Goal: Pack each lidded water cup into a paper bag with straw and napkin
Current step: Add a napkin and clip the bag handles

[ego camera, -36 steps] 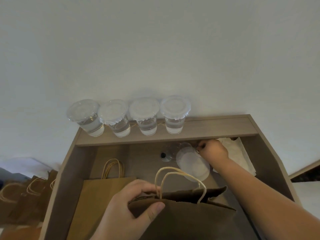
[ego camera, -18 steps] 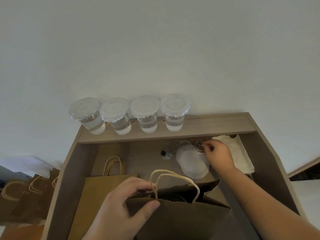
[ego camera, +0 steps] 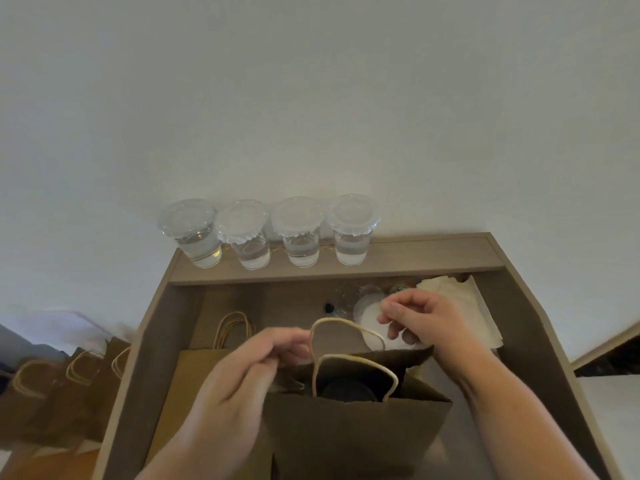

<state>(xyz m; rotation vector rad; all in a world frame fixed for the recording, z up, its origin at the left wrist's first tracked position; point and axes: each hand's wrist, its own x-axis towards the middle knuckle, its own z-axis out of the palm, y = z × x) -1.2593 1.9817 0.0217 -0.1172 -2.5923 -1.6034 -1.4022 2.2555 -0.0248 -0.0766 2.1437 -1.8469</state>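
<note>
Four lidded cups (ego camera: 300,237) line the ledge (ego camera: 426,260); left hand (ego camera: 239,386) grips the open paper bag (ego camera: 356,434), right hand (ego camera: 429,320) curls above it, hold unclear.

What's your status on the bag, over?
Left hand grips open paper bag at its rim. Right hand curled over bag mouth, hold unclear. Four lidded water cups on ledge. No obstruction seen.

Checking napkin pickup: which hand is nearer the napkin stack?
Right. The right hand is just beside the napkin stack; the left hand is farther off, gripping the paper bag.
</note>
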